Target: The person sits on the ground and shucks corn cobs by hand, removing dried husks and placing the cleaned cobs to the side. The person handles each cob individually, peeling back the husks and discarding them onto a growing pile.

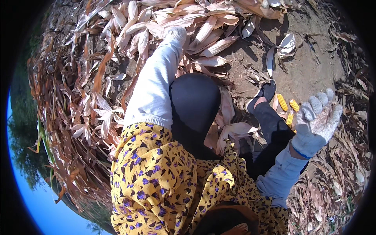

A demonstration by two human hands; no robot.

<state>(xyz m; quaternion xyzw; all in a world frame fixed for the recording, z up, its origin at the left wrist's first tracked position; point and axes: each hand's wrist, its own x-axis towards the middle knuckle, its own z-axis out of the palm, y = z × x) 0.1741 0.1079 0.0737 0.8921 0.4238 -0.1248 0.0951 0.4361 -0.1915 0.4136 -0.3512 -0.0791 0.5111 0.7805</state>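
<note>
My left hand (176, 35), in a whitish glove, reaches forward to a pile of dry corn ears in pale husks (209, 29). It touches the husks at the pile's near edge; its fingers are hidden, so whether it grips an ear I cannot make out. My right hand (318, 123), in a dirty white work glove with a blue cuff edge, is held out at the right. Its palm shows, its fingers are apart and slightly curled, and nothing lies in it. Just left of it, bare yellow corn cobs (282, 102) lie on the ground, one partly hidden.
My dark-trousered knee (194, 102) stands between my arms, and my shoe (267, 92) rests near the cobs. Dry stalks and leaves (70, 113) heap up at the left. Bare soil (313, 51) and a loose husk (287, 45) are at the far right.
</note>
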